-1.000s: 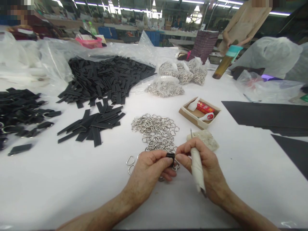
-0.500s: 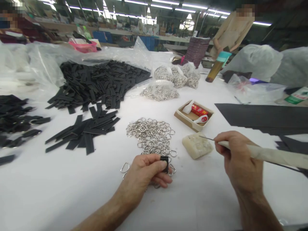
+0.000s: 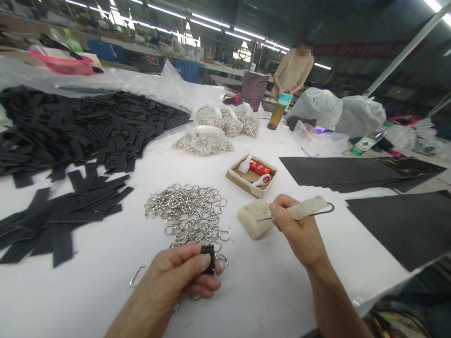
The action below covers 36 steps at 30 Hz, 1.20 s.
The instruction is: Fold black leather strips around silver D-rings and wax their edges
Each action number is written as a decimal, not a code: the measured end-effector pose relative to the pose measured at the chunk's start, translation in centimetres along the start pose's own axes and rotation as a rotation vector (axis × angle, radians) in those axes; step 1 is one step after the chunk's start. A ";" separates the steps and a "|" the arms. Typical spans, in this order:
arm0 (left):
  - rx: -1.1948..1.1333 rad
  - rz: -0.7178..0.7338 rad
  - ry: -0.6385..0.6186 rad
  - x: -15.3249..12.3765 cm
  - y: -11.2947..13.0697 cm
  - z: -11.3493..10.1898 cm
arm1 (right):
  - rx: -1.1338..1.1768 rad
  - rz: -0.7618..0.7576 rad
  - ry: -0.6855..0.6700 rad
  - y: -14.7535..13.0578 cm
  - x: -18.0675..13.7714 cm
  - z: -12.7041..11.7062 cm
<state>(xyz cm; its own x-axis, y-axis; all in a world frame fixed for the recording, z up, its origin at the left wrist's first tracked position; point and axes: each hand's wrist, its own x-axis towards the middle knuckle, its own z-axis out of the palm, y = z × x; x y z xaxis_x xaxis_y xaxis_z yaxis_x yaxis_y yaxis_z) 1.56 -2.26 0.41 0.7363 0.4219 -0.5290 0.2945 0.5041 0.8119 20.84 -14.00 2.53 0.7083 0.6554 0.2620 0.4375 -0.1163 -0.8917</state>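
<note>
My left hand (image 3: 183, 272) is closed, pinching a short folded black strip (image 3: 208, 258) between thumb and fingers. Several metal D-rings lie just behind and under that hand; the main pile of D-rings (image 3: 186, 206) is beyond it. In my right hand (image 3: 296, 225) is a thin metal-tipped tool (image 3: 310, 208) with a pale wrapped handle and a dark curved wire at its back end. Its tip is at a yellowish, wax-like block (image 3: 252, 220); whether it presses in, I cannot tell. Loose black strips (image 3: 66, 211) lie to the left.
Behind the block stands a small cardboard tray (image 3: 243, 184) with a red box and white pieces. Bags of rings (image 3: 204, 143), a large heap of black strips (image 3: 88, 126) and a drink bottle (image 3: 278, 112) are farther back. Dark sheets (image 3: 405, 225) cover the right; a person stands beyond.
The view has turned right, so the table's things sit farther left. The tool's tip has gone from the block's far edge to over its middle. My left hand keeps its pinch.
</note>
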 end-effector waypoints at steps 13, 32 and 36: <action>-0.013 0.018 -0.032 -0.2 0.1 0.2 | -0.176 0.065 -0.116 0.6 0.3 0.0; -0.063 0.060 -0.102 -0.5 -0.1 0.7 | 0.574 0.158 -0.392 -0.4 -2.4 1.7; -0.055 0.062 -0.115 -0.4 0.0 0.9 | 0.573 0.164 -0.394 -0.2 -2.6 2.1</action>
<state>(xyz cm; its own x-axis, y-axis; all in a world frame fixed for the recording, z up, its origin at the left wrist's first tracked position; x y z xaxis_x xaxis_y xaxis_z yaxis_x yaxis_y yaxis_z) 1.79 -3.13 0.85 0.8181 0.3656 -0.4440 0.2146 0.5221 0.8254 17.72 -14.12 1.29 0.4399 0.8965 0.0519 -0.0935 0.1032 -0.9903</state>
